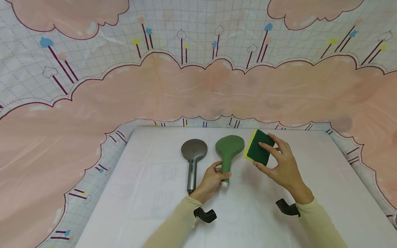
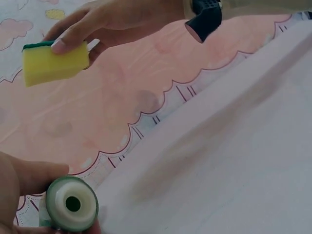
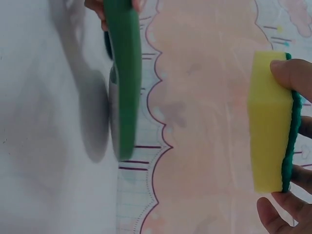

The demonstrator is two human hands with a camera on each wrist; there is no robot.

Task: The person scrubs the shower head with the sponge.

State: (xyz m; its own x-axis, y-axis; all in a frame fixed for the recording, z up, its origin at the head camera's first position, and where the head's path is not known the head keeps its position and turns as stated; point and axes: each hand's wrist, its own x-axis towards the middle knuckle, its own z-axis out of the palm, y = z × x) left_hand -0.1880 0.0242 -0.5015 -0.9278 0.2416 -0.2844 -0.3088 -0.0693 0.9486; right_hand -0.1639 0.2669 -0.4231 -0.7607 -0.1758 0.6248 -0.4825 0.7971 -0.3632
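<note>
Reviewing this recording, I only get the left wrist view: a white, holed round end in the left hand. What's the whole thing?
Observer: A green plastic-looking shower head; the head view shows its broad round top.
Reviewer: Anything similar nearby?
Observer: A grey metallic-looking shower head lies left of it on the white table.
Reviewer: Does the yellow-and-green foam sponge touch the green one?
Observer: No, the right wrist view shows a gap between them.

A grey shower head [image 1: 194, 150] lies to the left of the left hand's fingers [image 1: 214, 165] on a white table [image 1: 149, 165], with a peach-and-white patterned cloth [image 1: 201, 93] rising beyond them.
</note>
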